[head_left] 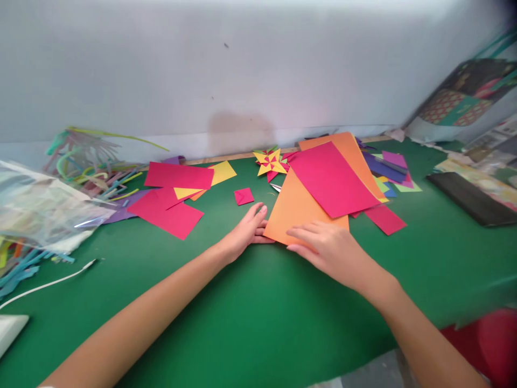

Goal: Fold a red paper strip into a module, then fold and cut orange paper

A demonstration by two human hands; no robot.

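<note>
Orange paper sheet (297,205): plain, on green worktop (242,323), partly under crimson sheet (335,180). Left hand (248,229) open, fingers at orange corner; right hand (327,245) open, fingers extended over near edge. Teal label (462,114) blurred, unreadable.

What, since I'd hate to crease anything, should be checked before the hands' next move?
1. Left hand clear of the light orange sheet: not ok, fingertips at its left corner.
2. Right hand's hold firm: cannot tell; fingers lie over the sheet's near edge.
3. Light orange sheet uncovered: not ok, large red sheet overlaps it.
4. Small folded red square clear of both hands: ok.
5. Yellow-and-red star clear of both hands: ok.
</note>
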